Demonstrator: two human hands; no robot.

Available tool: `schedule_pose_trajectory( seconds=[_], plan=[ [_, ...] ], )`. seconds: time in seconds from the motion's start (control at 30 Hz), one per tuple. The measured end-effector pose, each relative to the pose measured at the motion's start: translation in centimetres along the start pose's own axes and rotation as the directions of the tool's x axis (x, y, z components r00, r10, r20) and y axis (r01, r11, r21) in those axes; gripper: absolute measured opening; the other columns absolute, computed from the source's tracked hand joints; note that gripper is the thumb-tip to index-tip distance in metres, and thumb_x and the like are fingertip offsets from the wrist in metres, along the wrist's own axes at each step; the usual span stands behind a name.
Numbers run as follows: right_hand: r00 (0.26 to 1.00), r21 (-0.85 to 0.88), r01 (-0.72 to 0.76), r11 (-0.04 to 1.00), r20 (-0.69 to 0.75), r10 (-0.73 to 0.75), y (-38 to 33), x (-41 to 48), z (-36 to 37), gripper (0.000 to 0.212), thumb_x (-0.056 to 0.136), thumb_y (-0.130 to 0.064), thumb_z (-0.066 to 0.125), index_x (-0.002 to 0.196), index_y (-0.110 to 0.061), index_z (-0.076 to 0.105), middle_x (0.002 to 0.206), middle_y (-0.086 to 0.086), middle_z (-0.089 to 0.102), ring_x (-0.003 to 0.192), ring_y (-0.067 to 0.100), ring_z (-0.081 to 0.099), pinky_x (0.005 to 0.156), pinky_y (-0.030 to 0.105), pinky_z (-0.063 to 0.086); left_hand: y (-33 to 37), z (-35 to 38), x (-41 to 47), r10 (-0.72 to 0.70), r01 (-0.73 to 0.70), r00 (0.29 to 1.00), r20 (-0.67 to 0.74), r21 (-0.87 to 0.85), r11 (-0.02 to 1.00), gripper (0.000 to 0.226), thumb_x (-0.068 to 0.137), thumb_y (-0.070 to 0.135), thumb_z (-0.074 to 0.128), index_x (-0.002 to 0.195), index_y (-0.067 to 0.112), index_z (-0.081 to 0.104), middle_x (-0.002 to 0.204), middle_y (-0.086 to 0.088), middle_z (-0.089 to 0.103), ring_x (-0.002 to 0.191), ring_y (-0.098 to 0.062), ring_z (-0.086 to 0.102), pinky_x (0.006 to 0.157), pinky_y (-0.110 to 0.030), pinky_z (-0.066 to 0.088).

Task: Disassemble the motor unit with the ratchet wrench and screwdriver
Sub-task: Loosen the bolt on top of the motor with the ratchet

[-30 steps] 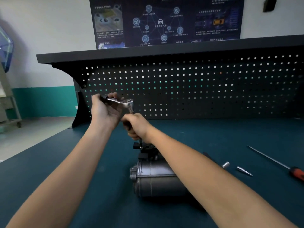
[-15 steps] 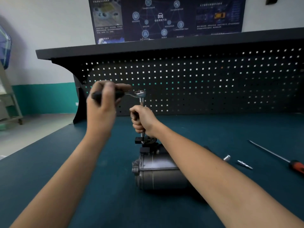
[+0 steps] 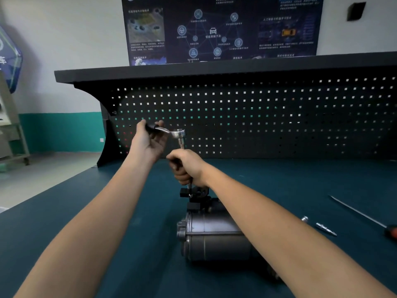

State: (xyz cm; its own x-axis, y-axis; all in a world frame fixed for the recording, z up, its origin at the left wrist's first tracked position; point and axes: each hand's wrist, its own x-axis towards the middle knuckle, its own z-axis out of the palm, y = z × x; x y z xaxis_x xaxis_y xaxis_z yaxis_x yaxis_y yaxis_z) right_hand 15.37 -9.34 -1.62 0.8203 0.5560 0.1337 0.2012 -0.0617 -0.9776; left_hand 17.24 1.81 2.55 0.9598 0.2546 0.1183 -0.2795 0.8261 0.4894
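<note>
Grey motor unit [image 3: 214, 239] lying on its side in the middle of the dark green surface [image 3: 150, 233], partly hidden under the right forearm. Black blocky part [image 3: 194, 193] at its far end, pointing up.

Ratchet wrench [image 3: 171, 132] held up high above that far end. Left hand [image 3: 148, 140] curled round the black handle, palm facing this way, thumb on top. Shiny round wrench head sticking out to the right of the left hand. Long thin bar [image 3: 181, 145] going straight down from the head to the black blocky part. Right hand [image 3: 187, 166] closed in a tight fist round the middle of the bar, just under the wrench head. Bottom tip of the bar touching the black part, a little below the fist. Both hands close together, not touching.

Screwdriver [image 3: 365, 216] lying flat far off to the right, thin metal shaft pointing away, red and black handle cut off at the picture's edge. Small pointed metal bit [image 3: 325, 229] lying between the screwdriver and the motor unit. Little silver socket [image 3: 304, 218] just beside the bit, peeking out past the right forearm.

Black board full of small square holes [image 3: 257, 117] standing along the back of the surface, with a black shelf [image 3: 214, 67] on top. Dark poster [image 3: 221, 29] with round pictures and a small car on the white wall behind. Green stripe low on the wall at the left.
</note>
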Motion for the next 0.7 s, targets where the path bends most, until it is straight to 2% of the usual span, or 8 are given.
schedule_pose_trajectory(
  seconds=[0.1,0.2,0.27,0.33,0.47,0.53,0.6,0.7],
  plan=[
    [1.0,0.039,-0.011,0.999,0.014,0.011,0.1,0.3,-0.4,0.039,0.093,-0.021,0.034,0.055,-0.014,0.028,0.032,-0.008,0.017,0.028,0.007,0.014,0.037,0.011,0.012,1.5,-0.7,-3.1,0.09,-0.091,0.996,-0.021,-0.031,0.995,0.031,0.095,0.023,0.043,0.067,0.01,0.047,0.061,-0.002,0.054,0.047,-0.011,0.062,0.048,-0.022,0.053],
    [1.0,0.047,-0.012,0.999,-0.003,0.012,0.1,0.7,-0.4,0.038,0.092,-0.02,0.035,0.055,-0.014,0.028,0.033,-0.009,0.02,0.028,0.007,0.015,0.036,0.011,0.014,2.6,-1.4,-7.8,0.24,-0.238,0.971,0.012,0.173,0.956,0.022,0.091,0.017,0.042,0.071,0.013,0.05,0.061,0.001,0.063,0.061,-0.012,0.065,0.059,-0.025,0.053],
    [0.999,0.036,-0.001,0.999,-0.037,0.003,0.1,0.7,-0.2,0.038,0.091,-0.019,0.036,0.053,-0.013,0.03,0.034,-0.008,0.021,0.029,0.007,0.016,0.036,0.012,0.015,1.6,-1.4,-11.1,0.34,-0.376,0.926,0.163,0.339,0.862,0.017,0.088,0.018,0.048,0.072,0.018,0.054,0.072,0.004,0.067,0.076,-0.011,0.064,0.07,-0.028,0.05],
    [0.994,0.012,0.022,1.0,-0.11,-0.021,0.1,0.6,0.1,0.039,0.09,-0.018,0.036,0.052,-0.013,0.034,0.036,-0.004,0.023,0.03,0.008,0.017,0.036,0.014,0.016,-0.3,-0.8,-14.1,0.364,-0.497,0.863,0.35,0.453,0.741,0.012,0.083,0.024,0.057,0.072,0.029,0.062,0.082,0.009,0.066,0.085,-0.007,0.06,0.074,-0.029,0.047],
    [0.95,0.051,0.111,0.993,-0.298,-0.091,0.6,0.2,0.0,0.021,0.091,-0.021,0.036,0.076,-0.011,0.047,0.066,0.007,0.038,0.052,0.015,0.029,0.049,0.026,0.025,-2.6,0.4,-15.8,0.338,-0.626,0.768,0.544,0.527,0.575,0.007,0.08,0.032,0.057,0.077,0.032,0.064,0.079,0.018,0.067,0.08,0.003,0.06,0.076,-0.024,0.049],
    [0.958,0.139,0.104,0.985,-0.281,-0.062,0.9,-0.1,-0.5,0.034,0.094,-0.023,0.036,0.062,-0.011,0.042,0.048,0.004,0.032,0.041,0.011,0.026,0.043,0.021,0.022,-2.8,0.9,-14.9,0.419,-0.648,0.76,0.497,0.527,0.55,0.018,0.089,0.034,0.052,0.077,0.029,0.064,0.081,0.015,0.067,0.083,0.0,0.06,0.076,-0.025,0.046],
    [0.971,0.188,0.093,0.978,-0.232,-0.048,1.0,-0.4,-0.8,0.043,0.096,-0.024,0.035,0.054,-0.013,0.036,0.036,-0.005,0.024,0.03,0.009,0.018,0.038,0.015,0.015,-2.3,1.1,-12.8,0.516,-0.595,0.802,0.302,0.472,0.65,0.034,0.096,0.035,0.041,0.069,0.029,0.061,0.077,0.012,0.069,0.081,-0.004,0.061,0.076,-0.03,0.041],
    [0.985,0.2,0.081,0.976,-0.165,-0.048,0.9,-0.2,-0.8,0.045,0.096,-0.025,0.035,0.053,-0.011,0.035,0.033,-0.007,0.021,0.028,0.008,0.015,0.038,0.013,0.013,-0.4,1.0,-7.9,0.432,-0.426,0.899,0.066,0.352,0.833,0.032,0.097,0.041,0.033,0.075,0.023,0.048,0.062,0.011,0.066,0.067,-0.008,0.065,0.065,-0.027,0.041]
  ],
)
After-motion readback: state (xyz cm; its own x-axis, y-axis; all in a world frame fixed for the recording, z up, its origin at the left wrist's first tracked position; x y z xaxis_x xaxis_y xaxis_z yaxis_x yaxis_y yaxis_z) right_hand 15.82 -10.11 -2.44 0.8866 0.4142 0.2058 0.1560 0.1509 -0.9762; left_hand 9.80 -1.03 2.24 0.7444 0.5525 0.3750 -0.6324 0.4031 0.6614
